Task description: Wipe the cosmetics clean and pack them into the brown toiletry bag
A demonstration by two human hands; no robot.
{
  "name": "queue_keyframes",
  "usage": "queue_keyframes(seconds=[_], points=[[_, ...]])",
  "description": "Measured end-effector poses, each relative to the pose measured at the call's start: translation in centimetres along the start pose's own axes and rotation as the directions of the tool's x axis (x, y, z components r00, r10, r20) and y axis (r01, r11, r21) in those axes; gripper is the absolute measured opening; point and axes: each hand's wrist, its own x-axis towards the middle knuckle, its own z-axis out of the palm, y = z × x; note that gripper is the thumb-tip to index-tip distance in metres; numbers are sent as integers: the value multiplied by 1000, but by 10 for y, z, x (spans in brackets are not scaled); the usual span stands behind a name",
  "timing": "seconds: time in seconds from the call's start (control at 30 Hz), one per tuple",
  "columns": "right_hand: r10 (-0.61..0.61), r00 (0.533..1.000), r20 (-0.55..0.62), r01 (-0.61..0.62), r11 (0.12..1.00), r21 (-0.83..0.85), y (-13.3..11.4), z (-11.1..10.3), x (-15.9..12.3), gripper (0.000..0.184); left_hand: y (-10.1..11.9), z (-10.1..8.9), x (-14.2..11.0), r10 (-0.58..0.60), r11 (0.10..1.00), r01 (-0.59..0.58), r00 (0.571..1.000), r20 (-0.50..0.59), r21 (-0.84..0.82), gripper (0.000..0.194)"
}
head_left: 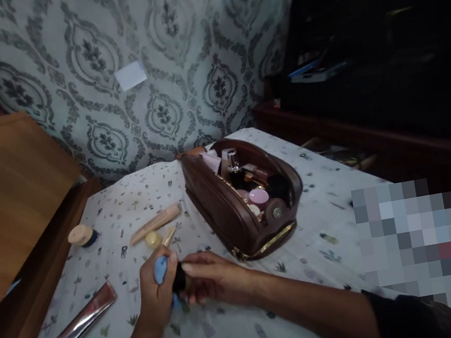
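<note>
My left hand is closed around a light blue piece that looks like a cloth; more blue shows beneath the fingers. A small black item, perhaps a cap or a bottle, lies between my two hands. The fingers of my right hand are closed on its right side. What kind of item it is remains hidden by the fingers. Just beyond my left hand are a round pale yellow thing and a slim beige tube. A brown makeup bag stands unzipped behind my hands, holding several cosmetics.
A shiny pink-silver tube lies at the left, and a small beige-topped jar sits near the left edge. Patterned white cloth covers the surface. Wooden furniture borders the left; a papered wall rises behind.
</note>
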Motion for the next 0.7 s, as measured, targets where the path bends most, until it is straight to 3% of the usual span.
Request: queue_keyframes(seconds=[0.17,0.3,0.5,0.6,0.7], points=[[41,999,25,-40,999,-21,0,-1,-1,66,-2,1,2,-163,981,166,986,29,-100,43],[20,996,85,-16,999,-44,3,-2,3,71,-2,1,4,-233,960,228,972,-14,-162,40],[-49,991,128,37,994,98,5,-2,6,80,4,-1,0,-274,958,256,950,-151,-126,37],[-86,993,80,68,977,202,1,-1,5,80,3,-1,-3,-248,967,233,957,-149,-107,39],[-89,996,28,82,978,192,-5,2,4,83,1,0,-3,-180,984,177,972,-153,-33,41]])
